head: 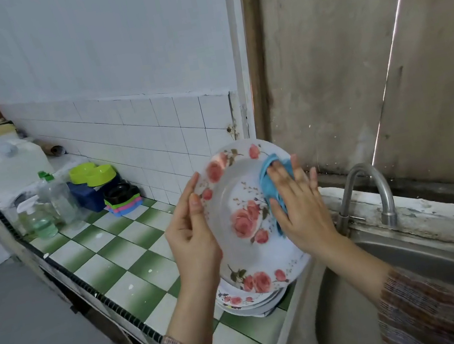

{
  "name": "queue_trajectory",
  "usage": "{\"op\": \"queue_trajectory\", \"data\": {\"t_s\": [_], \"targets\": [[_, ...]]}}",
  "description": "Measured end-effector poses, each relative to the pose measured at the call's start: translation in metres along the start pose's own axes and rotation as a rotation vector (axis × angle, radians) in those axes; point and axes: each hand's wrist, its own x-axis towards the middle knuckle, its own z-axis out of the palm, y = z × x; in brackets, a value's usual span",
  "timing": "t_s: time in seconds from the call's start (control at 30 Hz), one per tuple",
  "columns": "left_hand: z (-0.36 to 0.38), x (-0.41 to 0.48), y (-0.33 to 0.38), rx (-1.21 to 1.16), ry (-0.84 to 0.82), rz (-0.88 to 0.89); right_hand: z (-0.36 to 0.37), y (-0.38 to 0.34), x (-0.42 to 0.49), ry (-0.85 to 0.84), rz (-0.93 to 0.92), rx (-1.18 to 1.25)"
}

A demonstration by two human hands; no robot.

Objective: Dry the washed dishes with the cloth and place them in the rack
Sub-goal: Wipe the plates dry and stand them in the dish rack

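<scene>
The left grip (pixel 192 238) pinches the plate (pixel 234 188) by its left rim, upright over the stack (pixel 252 304) on the bench (pixel 120 263). The right grip (pixel 298 207) presses the cloth (pixel 266 177) flat-fingered. A hard rub could twist the plate loose, down onto the stack or sink (pixel 419 274).

Glossy floral plate (pixel 242 199); soft blue cloth (pixel 274 181); dull steel sink (pixel 418 265)

— What sort of place is this?
— A home kitchen: steel sink (pixel 445 250) with a curved tap (pixel 382 193), green-and-white checked tile worktop (pixel 118 251), white wall tiles (pixel 151 130) behind.
— Anything else?
— Flowered plates (pixel 251 301) stacked by the sink, plastic bottles (pixel 57 198) further along.
</scene>
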Motion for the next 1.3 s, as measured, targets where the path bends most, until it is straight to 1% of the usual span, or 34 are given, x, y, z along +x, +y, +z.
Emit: {"op": "queue_trajectory", "data": {"t_s": [0.07,0.1,0.17,0.2,0.23,0.27,0.3,0.33,0.37,0.43,0.5,0.57,0.6,0.67,0.7,0.73,0.77,0.8,0.83,0.9,0.93,0.97,1.03,1.1,1.17,1.23,1.3], "targets": [[0.009,-0.006,0.000,0.003,-0.054,0.016,-0.001,-0.019,0.010,0.047,0.037,0.156],[0.013,-0.009,0.001,0.016,-0.071,0.026,-0.002,-0.035,0.010,0.026,0.006,0.287],[0.014,-0.009,0.005,0.027,-0.058,0.041,0.000,-0.062,-0.003,-0.100,-0.125,0.503],[0.012,-0.007,0.006,0.018,-0.030,0.040,0.002,-0.067,-0.013,-0.182,-0.200,0.525],[0.008,-0.004,0.006,0.012,0.003,0.035,0.004,-0.064,-0.023,-0.243,-0.271,0.478],[0.003,-0.001,0.007,0.009,0.034,0.028,0.007,-0.055,-0.028,-0.265,-0.323,0.374],[-0.002,0.002,0.007,0.007,0.062,0.020,0.009,-0.041,-0.031,-0.254,-0.340,0.241],[-0.006,0.003,0.006,0.000,0.076,0.021,0.012,-0.027,-0.032,-0.214,-0.312,0.114],[-0.009,0.003,0.005,0.000,0.078,0.032,0.015,-0.014,-0.030,-0.161,-0.244,0.020],[-0.008,0.000,0.004,0.015,0.040,0.061,0.016,0.004,-0.018,-0.033,-0.053,-0.040],[-0.002,-0.007,0.003,0.003,-0.016,0.052,0.010,0.006,0.001,0.149,0.084,0.035],[0.007,-0.015,0.000,-0.006,-0.090,0.040,0.004,-0.010,0.017,0.307,0.150,0.201],[0.012,-0.018,-0.001,-0.004,-0.120,0.040,0.002,-0.024,0.022,0.338,0.139,0.307],[0.015,-0.021,-0.004,0.001,-0.132,0.030,0.002,-0.052,0.021,0.319,0.004,0.484],[0.015,-0.022,-0.006,-0.007,-0.119,0.024,0.006,-0.060,0.017,0.286,-0.081,0.505],[0.013,-0.021,-0.007,-0.018,-0.103,0.024,0.009,-0.061,0.015,0.267,-0.135,0.465],[0.010,-0.020,-0.007,-0.031,-0.094,0.030,0.010,-0.058,0.016,0.274,-0.148,0.399],[0.007,-0.020,-0.006,-0.042,-0.092,0.036,0.010,-0.053,0.020,0.303,-0.105,0.354],[0.005,-0.021,-0.005,-0.054,-0.099,0.040,0.007,-0.050,0.024,0.347,-0.012,0.355],[0.006,-0.024,-0.002,-0.061,-0.119,0.063,-0.003,-0.052,0.032,0.443,0.180,0.479],[0.008,-0.025,0.000,-0.061,-0.132,0.076,-0.006,-0.056,0.032,0.451,0.210,0.559],[0.011,-0.027,0.002,-0.072,-0.145,0.076,-0.007,-0.064,0.029,0.415,0.189,0.622],[0.016,-0.024,0.004,-0.136,-0.136,0.024,-0.008,-0.085,0.014,0.229,0.060,0.704],[0.013,-0.014,0.003,-0.185,-0.038,-0.008,-0.007,-0.101,-0.008,-0.012,-0.078,0.753],[0.005,-0.004,0.000,-0.184,0.069,0.000,-0.007,-0.104,-0.023,-0.228,-0.182,0.725],[-0.004,0.004,-0.004,-0.175,0.146,0.000,-0.007,-0.097,-0.031,-0.378,-0.198,0.659],[-0.013,0.007,-0.004,-0.150,0.201,0.009,-0.010,-0.085,-0.036,-0.454,-0.167,0.553]]}}
